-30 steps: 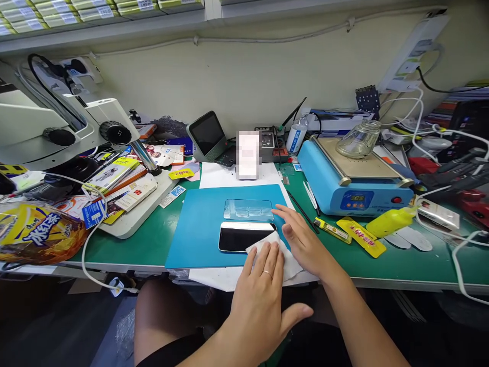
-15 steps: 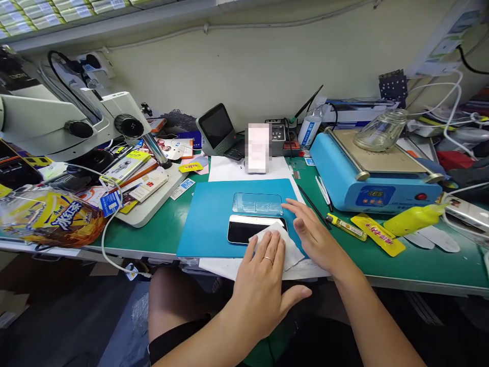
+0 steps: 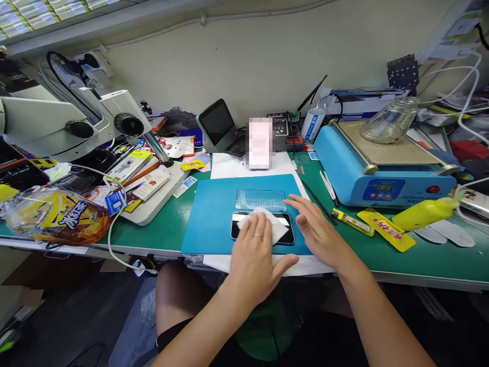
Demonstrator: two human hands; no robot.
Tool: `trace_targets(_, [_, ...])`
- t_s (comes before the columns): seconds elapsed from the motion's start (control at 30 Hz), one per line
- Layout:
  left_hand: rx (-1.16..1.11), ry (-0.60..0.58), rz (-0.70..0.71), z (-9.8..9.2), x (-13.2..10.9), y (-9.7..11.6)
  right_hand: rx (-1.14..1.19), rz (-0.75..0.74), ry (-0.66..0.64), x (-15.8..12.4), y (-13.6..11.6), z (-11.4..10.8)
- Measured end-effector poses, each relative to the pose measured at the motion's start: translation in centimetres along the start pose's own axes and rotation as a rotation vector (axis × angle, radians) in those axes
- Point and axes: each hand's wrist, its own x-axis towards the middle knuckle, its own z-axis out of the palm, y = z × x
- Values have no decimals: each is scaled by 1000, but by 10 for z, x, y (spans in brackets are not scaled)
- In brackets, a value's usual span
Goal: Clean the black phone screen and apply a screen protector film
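My left hand (image 3: 252, 257) presses a white wipe (image 3: 278, 232) down onto a phone (image 3: 289, 235), its fingers close together over the wipe and its thumb out to the side. The phone lies screen up on a blue mat (image 3: 210, 209), its middle covered by the wipe and fingers. Just beyond it is a clear glass panel (image 3: 260, 200) with a dark outline. My right hand (image 3: 315, 227) is open at the right end of the panel and phone, fingers apart and nothing in it. Whether its index fingertip touches the panel, I cannot tell.
A blue heating plate machine (image 3: 382, 178) carries a glass jar (image 3: 389, 122). Near it lie a yellow bottle (image 3: 424, 213), tweezers (image 3: 328, 186) and a yellow sachet (image 3: 385, 229). At left stand a microscope (image 3: 76, 120) and a wrapped drink pack (image 3: 64, 216).
My left hand has slid the wipe leftward over the phone, from its right end to its middle, uncovering the right end. My right hand keeps nearly the same place beside the panel.
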Motion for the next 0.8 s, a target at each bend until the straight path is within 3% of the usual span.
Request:
trace_targets(0.13, [-59,-43,117,2,10,27,17,10,17,1,2,1])
trace_targets(0.23, [-101,-55,165,1,0,34,44,15,5,0,2,0])
trace_targets(0.37, [-109,-82,182,-2,-12,12,49,19,13,-1,1,-1])
trace_targets(0.47, [-35,-69,47,-2,-4,-13,50,27,6,-1,0,-1])
trace_targets(0.57, [23,-44,-57,1,7,-18,49,38,-13,-1,0,-1])
trace_targets(0.8, [-81,-50,82,2,-6,33,47,6,17,1,3,1])
